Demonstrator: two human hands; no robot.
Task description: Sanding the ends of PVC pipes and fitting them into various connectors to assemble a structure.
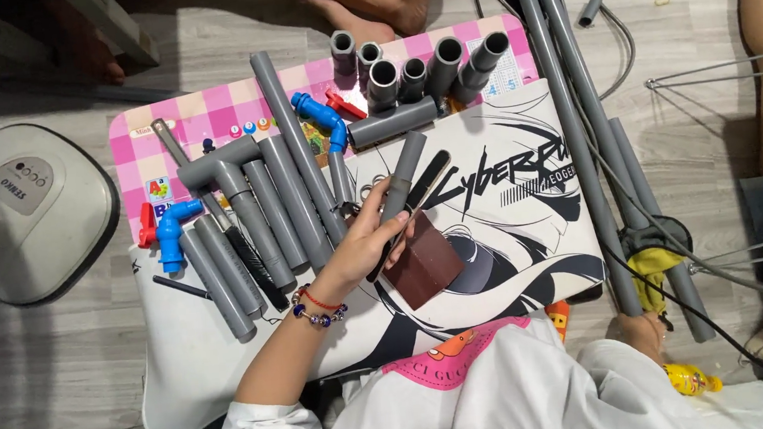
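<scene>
Presently, in the head view, a short grey pipe piece and a slim black file-like strip are gripped together in the left hand, fingers closed around both. A brown sanding block lies at four o'clock of that hand, just beside it, on the printed white mat. Grey pipe lengths and a blue elbow fitting are laid at nine o'clock. The right hand is seen at five o'clock near long grey pipes; whether it is closed cannot be told. For clean work, the pipe would best be held firmly near its end while the strip is kept flat against the edge.
</scene>
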